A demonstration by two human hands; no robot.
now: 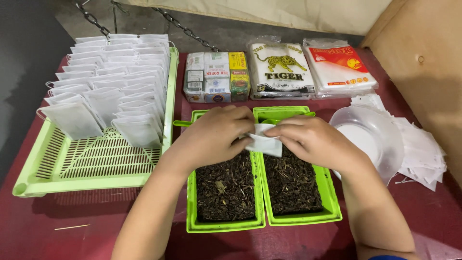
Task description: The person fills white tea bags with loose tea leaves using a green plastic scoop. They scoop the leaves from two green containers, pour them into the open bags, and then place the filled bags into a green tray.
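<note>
1. Both hands meet at frame centre, above the seam between two green trays. Forearms enter from 6 o'clock, angled inward.
2. Left hand (216,135): palm down, fingers curled, thumb and fingertips pinched on the left edge of a small white filter bag (263,142).
3. Right hand (313,139): palm down, wrist bent, fingers pinched on the bag's right edge. Hands close together, the bag stretched between them.
4. The bag hangs just over the inner rims of the left tray (226,225) and right tray (332,202), both filled with dark loose tea leaves.
5. At 9 o'clock: a pale green slatted basket (91,168) with upright rows of white bags (110,82).
6. At 12 o'clock: boxed tea packets (217,77) and two wrapped packs.
7. At 3 o'clock: a clear plastic bowl (370,137), beside a heap of flat empty bags (423,154).
8. The surface (72,231) is dark red.
</note>
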